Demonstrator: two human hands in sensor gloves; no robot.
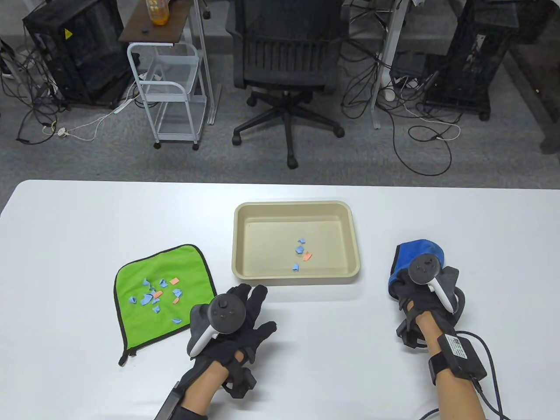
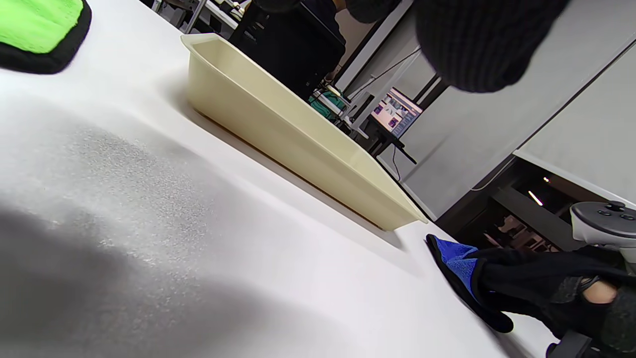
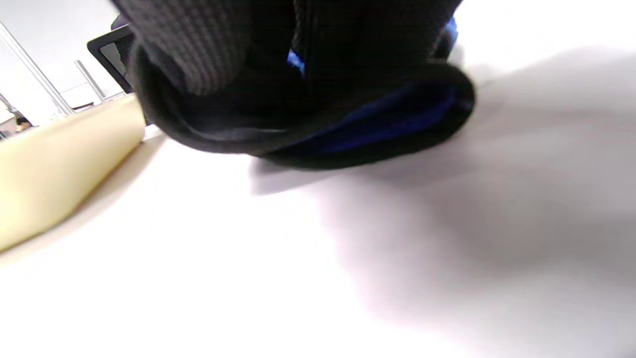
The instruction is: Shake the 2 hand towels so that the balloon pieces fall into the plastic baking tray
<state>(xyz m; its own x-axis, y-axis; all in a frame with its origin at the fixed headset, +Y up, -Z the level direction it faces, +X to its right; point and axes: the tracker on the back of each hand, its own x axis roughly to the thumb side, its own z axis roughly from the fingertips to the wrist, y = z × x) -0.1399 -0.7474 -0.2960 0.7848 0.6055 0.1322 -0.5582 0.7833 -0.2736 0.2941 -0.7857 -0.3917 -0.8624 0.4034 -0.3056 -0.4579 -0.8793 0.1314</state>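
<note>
A green hand towel [image 1: 164,293] lies flat at the table's left, with several blue and orange balloon pieces [image 1: 156,295] scattered on it. The beige plastic baking tray [image 1: 245,267] sits at the centre and holds a few pieces [image 1: 301,254]. My left hand [image 1: 245,313] hovers between the towel and the tray with its fingers spread, holding nothing. On the right, a bunched blue hand towel [image 1: 418,250] rests on the table, and my right hand [image 1: 409,291] grips it; its fingers curl round the dark-edged fabric [image 3: 348,129]. The blue towel [image 2: 454,256] also shows in the left wrist view.
Beyond the table's far edge stand an office chair [image 1: 286,57], a white wire cart [image 1: 168,96] and desks with cables on the floor. The white table [image 1: 87,218] stretches wide around the tray. A cabled box is strapped to my right forearm [image 1: 459,354].
</note>
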